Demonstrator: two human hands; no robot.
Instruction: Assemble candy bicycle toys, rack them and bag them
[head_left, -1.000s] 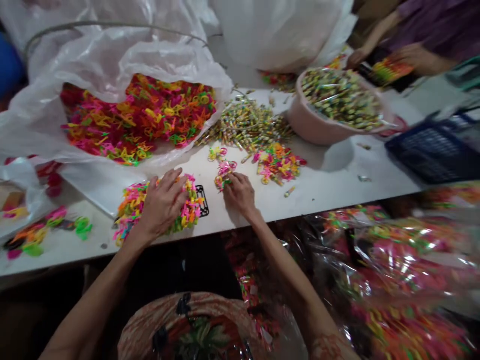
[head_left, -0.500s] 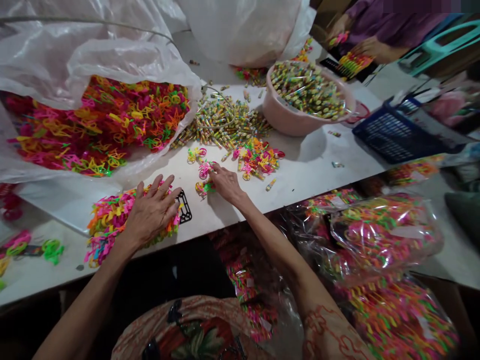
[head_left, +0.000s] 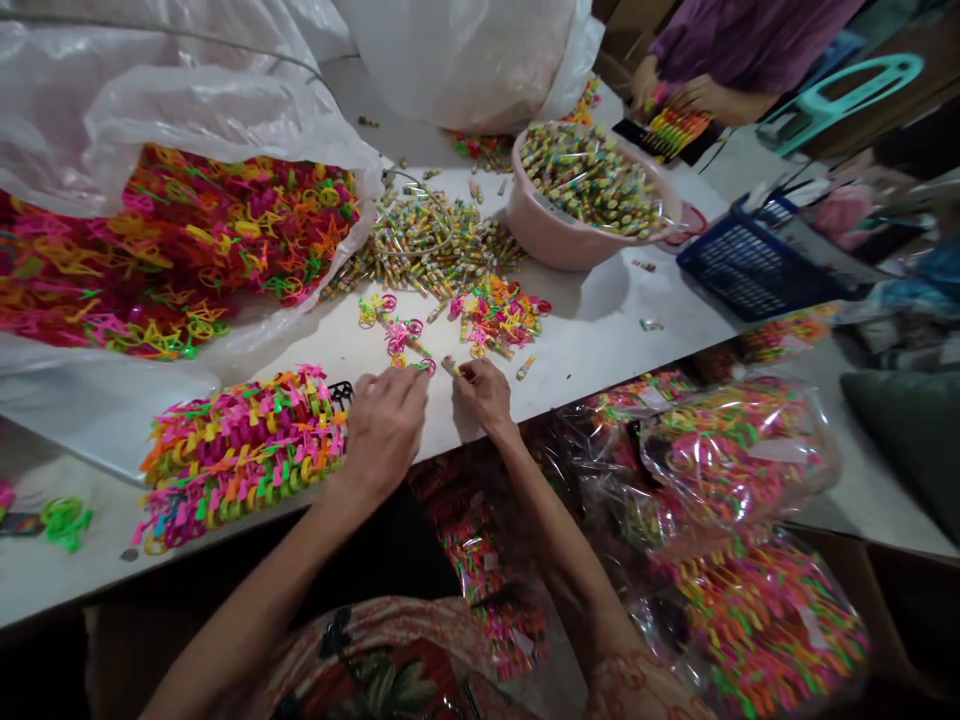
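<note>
My left hand (head_left: 386, 425) is closed over small colourful plastic pieces near the table's front edge; what its fingertips grip is hidden. Just to its right, my right hand (head_left: 486, 395) pinches a small patterned tube (head_left: 451, 366). Left of my left hand lies a black rack (head_left: 341, 394) covered with rows of pink, yellow, green and orange plastic pieces (head_left: 247, 450). A few loose pieces (head_left: 403, 333) lie beyond my fingers, beside a small mixed pile (head_left: 501, 315). Behind them spreads a heap of small tubes (head_left: 427, 240).
An open plastic bag (head_left: 225, 240) of colourful pieces fills the left. A pink basin (head_left: 559, 235) holds tubes. A blue basket (head_left: 750, 262) stands at right. Packed clear bags (head_left: 742, 450) lie below the table edge. Another person's hands (head_left: 697, 97) work at the far right.
My left hand has moved right off the covered rack to the loose pieces. My right hand has drawn back toward me and now pinches a tube. The view has shifted slightly right.
</note>
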